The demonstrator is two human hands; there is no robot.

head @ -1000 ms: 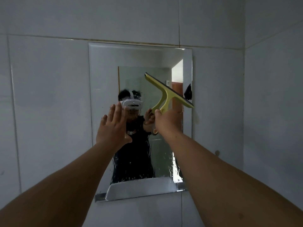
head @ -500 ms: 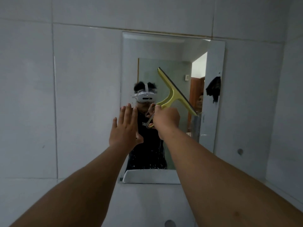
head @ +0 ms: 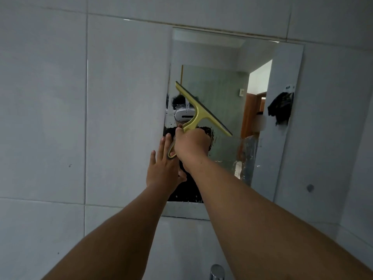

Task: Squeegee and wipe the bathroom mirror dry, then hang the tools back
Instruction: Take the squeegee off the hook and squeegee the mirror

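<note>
My right hand [head: 191, 146] grips the yellow squeegee [head: 201, 112] tilted against the mirror [head: 222, 87]; left hand [head: 161, 170] spread flat beside it. Uneven blade pressure could leave streaks near the lower droplets.

One squeegee [head: 198, 113] and one mirror [head: 260, 110] are before me, with my two hands, left [head: 163, 170] and right [head: 191, 145], raised. One metal tap top [head: 217, 271] shows at the bottom edge.
</note>
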